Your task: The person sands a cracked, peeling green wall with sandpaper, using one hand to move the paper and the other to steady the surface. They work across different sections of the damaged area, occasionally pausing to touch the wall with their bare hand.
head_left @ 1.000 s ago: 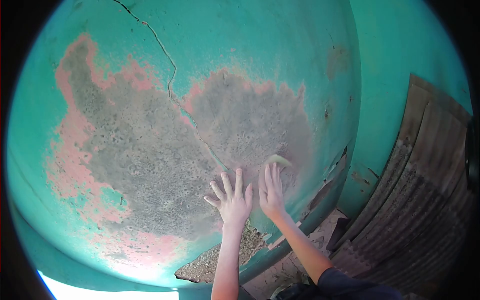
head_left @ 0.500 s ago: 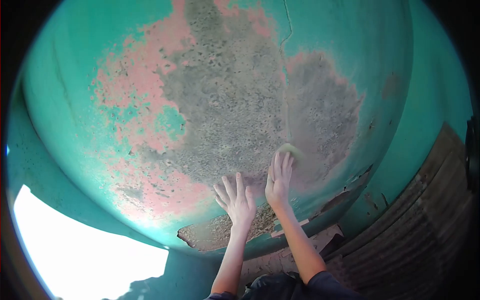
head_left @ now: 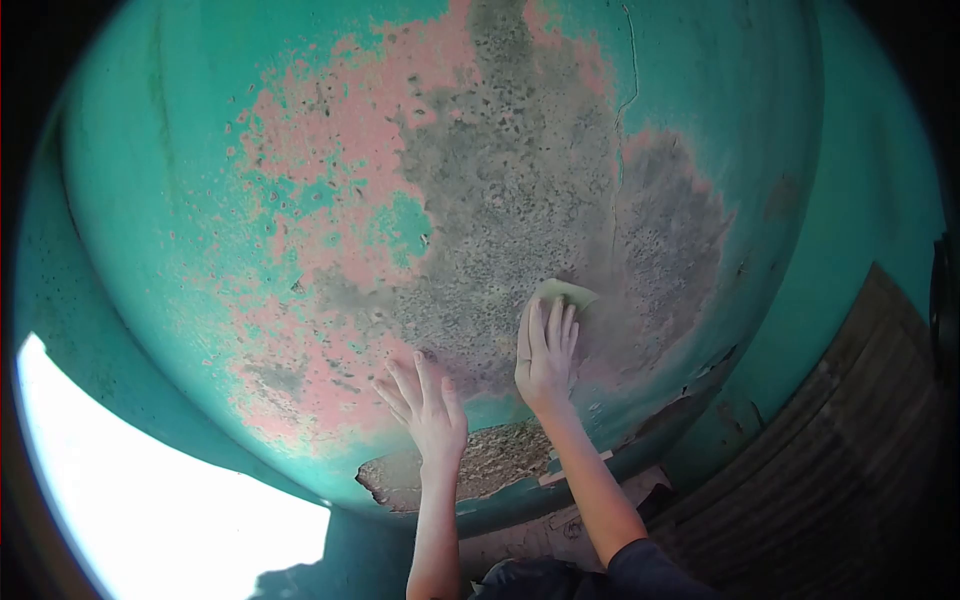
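Pressing a pale pad (head_left: 570, 289) against a curved green wall (head_left: 720, 80), a person's right hand (head_left: 545, 375) keeps its fingers close together in the head view, the pad's top edge showing beyond the tips. The left hand (head_left: 437, 425) rests with fingers spread near the lower edge of a worn patch, where pink paint (head_left: 330, 240) meets green. Over the past second, both hands have shifted left across the wall. The pad, earlier to the right of a thin crack (head_left: 632, 70), now sits to the left of its line, over pitted gray wall (head_left: 490, 230); the gap between the hands has widened. The shift appears to bring the pad onto a different part of the rough area.

Fingers cover the pad's lower part, and its material and thickness cannot be told. The right thumb and both palms are hard to make out. Forearms cross in front of a broken, gravelly section (head_left: 500, 455), while dark clothing (head_left: 540, 578) is cut off at the bottom. Glare (head_left: 150, 500) washes out the lower left; corrugated sheets (head_left: 820, 430) fade into shadow at right.
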Available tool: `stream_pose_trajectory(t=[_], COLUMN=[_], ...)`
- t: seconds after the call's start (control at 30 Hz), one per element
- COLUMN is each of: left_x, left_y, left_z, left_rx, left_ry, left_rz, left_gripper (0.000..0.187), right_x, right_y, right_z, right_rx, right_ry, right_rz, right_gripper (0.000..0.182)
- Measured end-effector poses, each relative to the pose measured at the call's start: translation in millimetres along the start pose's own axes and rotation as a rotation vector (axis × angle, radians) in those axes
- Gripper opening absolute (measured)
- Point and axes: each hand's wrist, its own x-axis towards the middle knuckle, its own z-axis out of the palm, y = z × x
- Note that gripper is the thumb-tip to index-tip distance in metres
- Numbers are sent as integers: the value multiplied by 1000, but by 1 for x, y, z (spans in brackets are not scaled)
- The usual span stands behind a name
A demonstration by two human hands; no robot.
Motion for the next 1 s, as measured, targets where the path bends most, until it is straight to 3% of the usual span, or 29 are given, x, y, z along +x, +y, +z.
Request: stream_pose_trajectory(t=[0.13, 0.27, 0.3, 0.37, 0.43, 0.53, 0.7, 0.77, 1.0], left_x=[-6, -7, -8, -14, -14, -15, -21, -24, -13], left_y=[-2, 3, 7, 5, 5, 9, 11, 10, 22], left_z=[-3, -10, -14, -17, -14, -21, -25, -21, -39], left_rx=[-30, -65, -86, -102, -124, -125, -184, -209, -468], left_ry=[17, -3, -28, -56, -64, -133, -204, -208, -21], left_rz=[52, 44, 59, 69, 64, 43, 29, 30, 138], left_gripper=[60, 61, 61, 61, 61, 61, 62, 62, 70], right_x=[1, -90, -95, -79, -11, 19, -97, -105, 19], right_y=[-9, 12, 8, -4, -27, -35, -1, 0, -71], right_z=[-6, 49, 57, 55, 23, 14, 52, 53, -11], right_rx=[-11, -69, -40, -7, -5, -17, -39, -25, -22], right_ry=[-26, -121, -45, 25, 14, 19, -113, -176, -260], right_rz=[-87, -53, -22, 11, -143, -222, -202, -208, -422], right_gripper=[63, 60, 59, 58, 57, 55, 56, 58, 58])
